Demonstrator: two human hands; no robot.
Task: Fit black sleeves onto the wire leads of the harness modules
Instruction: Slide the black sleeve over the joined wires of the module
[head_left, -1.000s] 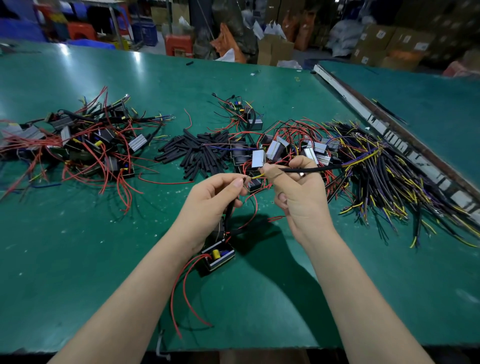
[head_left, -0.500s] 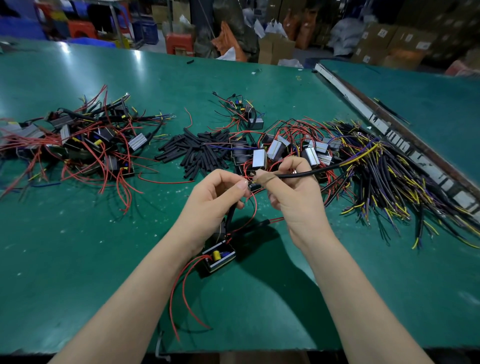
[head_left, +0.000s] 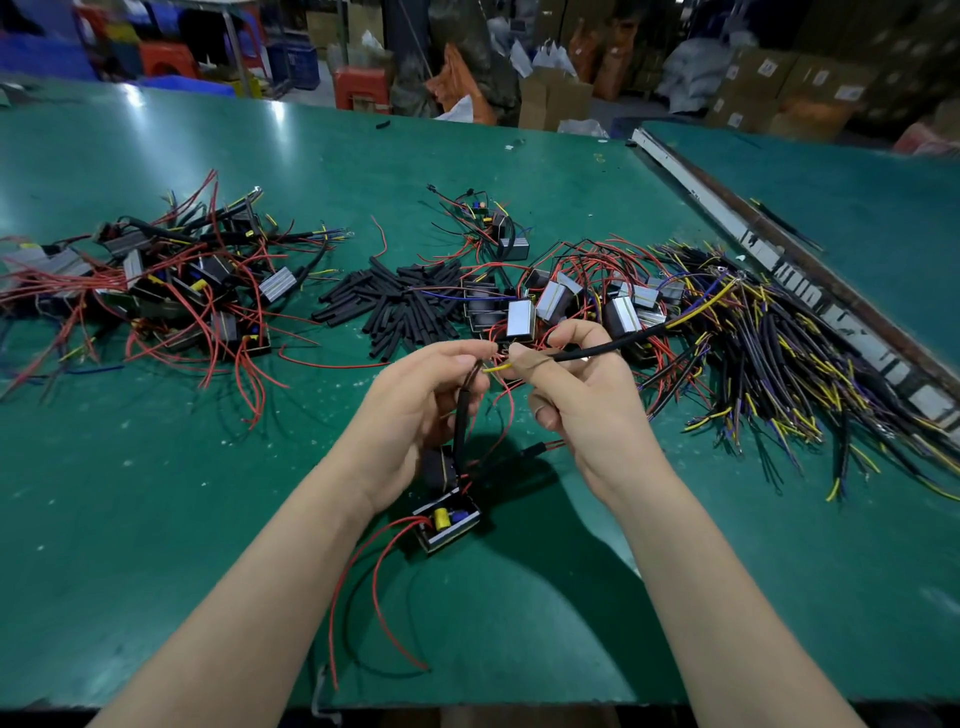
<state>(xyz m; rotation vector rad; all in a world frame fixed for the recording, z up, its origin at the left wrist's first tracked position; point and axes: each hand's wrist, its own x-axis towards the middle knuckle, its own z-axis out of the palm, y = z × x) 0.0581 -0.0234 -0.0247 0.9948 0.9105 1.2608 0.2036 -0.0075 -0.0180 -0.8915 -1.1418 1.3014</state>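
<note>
My left hand (head_left: 415, 410) pinches a black sleeve (head_left: 461, 410) on the leads of a harness module (head_left: 447, 522) that hangs below it over the green table (head_left: 156, 493), red wires trailing toward me. My right hand (head_left: 582, 395) pinches a black-sheathed cable (head_left: 613, 345) that runs off to the right, its yellow wire tip (head_left: 496, 368) poking out between the two hands toward the sleeve's mouth. A heap of loose black sleeves (head_left: 400, 306) lies just beyond my hands.
A pile of modules with red wires (head_left: 171, 291) lies at the left. More modules (head_left: 550, 306) sit behind my hands, and a big bundle of black, yellow and purple cables (head_left: 779, 364) spreads to the right. A metal rail (head_left: 769, 249) marks the table's right edge.
My hands have drawn slightly apart, and the yellow wire tip now shows between them. The sheathed cable has lifted a little at the right.
</note>
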